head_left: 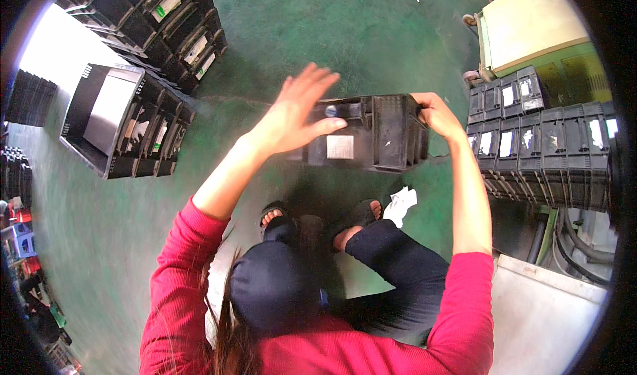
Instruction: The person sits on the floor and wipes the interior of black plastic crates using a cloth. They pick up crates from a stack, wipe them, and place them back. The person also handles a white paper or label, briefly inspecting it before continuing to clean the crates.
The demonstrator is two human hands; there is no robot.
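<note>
mid-frame, a black plastic crate (pixel 398 133) runs longways left to right, white label (pixel 340 147) facing us. the right hand (pixel 439 115) grips its right end; the left hand (pixel 290 124) is spread wide.

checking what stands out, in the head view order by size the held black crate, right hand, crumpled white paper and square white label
1. Held black crate
2. Right hand
3. Crumpled white paper and square white label: too alike to rank, and the label looks nearer

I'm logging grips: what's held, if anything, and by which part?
A black crate, near its upper right corner, by the right hand; the left hand is spread open, not gripping.
</note>
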